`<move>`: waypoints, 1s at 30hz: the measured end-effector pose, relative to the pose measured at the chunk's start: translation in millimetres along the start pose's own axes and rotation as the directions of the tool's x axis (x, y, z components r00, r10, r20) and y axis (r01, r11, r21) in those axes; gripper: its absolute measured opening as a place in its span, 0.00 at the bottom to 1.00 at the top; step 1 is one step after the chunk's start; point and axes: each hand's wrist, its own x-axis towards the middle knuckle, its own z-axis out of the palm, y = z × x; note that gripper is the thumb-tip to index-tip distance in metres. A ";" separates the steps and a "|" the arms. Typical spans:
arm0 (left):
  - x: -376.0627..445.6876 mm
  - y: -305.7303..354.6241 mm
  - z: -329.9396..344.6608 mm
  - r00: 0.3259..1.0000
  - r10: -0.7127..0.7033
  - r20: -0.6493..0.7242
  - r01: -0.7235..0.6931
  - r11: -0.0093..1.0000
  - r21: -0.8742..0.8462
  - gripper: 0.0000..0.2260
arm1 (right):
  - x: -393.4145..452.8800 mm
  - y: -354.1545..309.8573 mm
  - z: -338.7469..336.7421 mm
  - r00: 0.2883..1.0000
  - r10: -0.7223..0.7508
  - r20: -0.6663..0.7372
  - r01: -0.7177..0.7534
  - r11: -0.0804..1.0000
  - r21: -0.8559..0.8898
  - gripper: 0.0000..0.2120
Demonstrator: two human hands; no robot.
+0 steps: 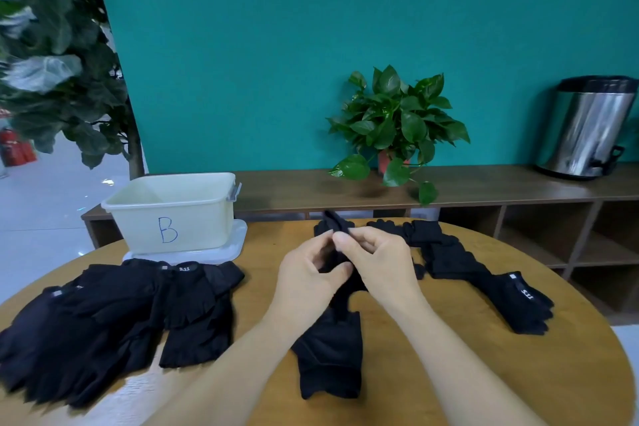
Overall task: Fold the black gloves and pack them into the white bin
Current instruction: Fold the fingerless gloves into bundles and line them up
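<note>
Left hand (307, 273) and right hand (377, 259) both pinch one glove (332, 349) above the bench (432, 349), lifting its finger end for folding; white bin (173, 214) waits nearby.

"B" on white bin (173, 204), "5.11" on glove tag (184, 268)

We see two bare forearms, with left hand (307, 273) and right hand (378, 261) ungloved. We note no sleeves, rings, watch or wristband in view. Nails short, unpainted.
</note>
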 end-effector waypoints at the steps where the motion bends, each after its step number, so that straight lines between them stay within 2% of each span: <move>1: 0.1 2.9 -1.3 1.000 0.011 0.013 -0.011 1.000 -0.010 0.16 | -1.7 0.0 0.2 0.999 -0.016 0.047 0.015 0.999 0.030 0.21; 3: 1.1 7.4 -5.1 1.000 -0.005 -0.012 0.005 0.999 -0.033 0.14 | -4.2 -0.3 -0.9 0.993 -0.037 0.116 0.025 0.994 0.107 0.22; 7: 5.0 7.7 -17.5 0.991 -0.115 -0.062 0.105 0.983 -0.154 0.09 | -9.0 -7.0 -7.8 0.985 -0.097 0.145 0.071 0.981 0.179 0.14; 9: 6.2 5.5 -28.2 0.987 -0.162 -0.005 0.156 0.959 -0.238 0.08 | -10.5 -8.6 -10.9 0.989 -0.110 0.096 0.093 0.982 0.163 0.09; 12: 6.7 2.5 -42.7 0.960 -0.218 0.175 0.268 0.894 -0.358 0.12 | -7.6 -7.1 -15.8 0.999 -0.051 0.005 0.050 0.989 0.136 0.02; 14: 5.7 2.5 -48.3 0.929 -0.218 0.300 0.337 0.836 -0.433 0.16 | -6.1 -6.1 -17.5 0.998 -0.007 0.067 -0.004 0.987 0.160 0.12; 16: 4.2 2.4 -52.7 0.910 -0.204 0.361 0.361 0.819 -0.446 0.17 | -6.0 -8.0 -15.9 0.984 0.018 0.179 -0.057 0.975 0.216 0.16; 20: 0.3 -0.4 -62.4 0.888 -0.216 0.406 0.395 0.808 -0.436 0.18 | -9.9 -11.7 -10.8 0.968 -0.032 0.249 -0.026 0.973 0.228 0.03; 21: -0.7 -0.3 -64.6 0.887 -0.219 0.407 0.395 0.816 -0.422 0.17 | -9.6 -10.7 -9.7 0.970 -0.034 0.242 -0.020 0.975 0.220 0.02; 23: -2.4 -0.6 -68.7 0.908 -0.245 0.340 0.366 0.858 -0.361 0.14 | -10.0 -10.9 -8.6 0.971 -0.014 0.237 -0.041 0.973 0.227 0.06; 27: -3.7 -5.0 -77.4 0.950 -0.296 0.097 0.311 0.918 -0.247 0.10 | -12.1 -13.0 -6.5 0.962 -0.004 0.273 -0.077 0.956 0.284 0.07; 30: -3.4 -5.5 -78.0 0.953 -0.302 0.027 0.301 0.932 -0.203 0.08 | -11.0 -11.2 -3.9 0.954 0.006 0.299 -0.104 0.944 0.314 0.04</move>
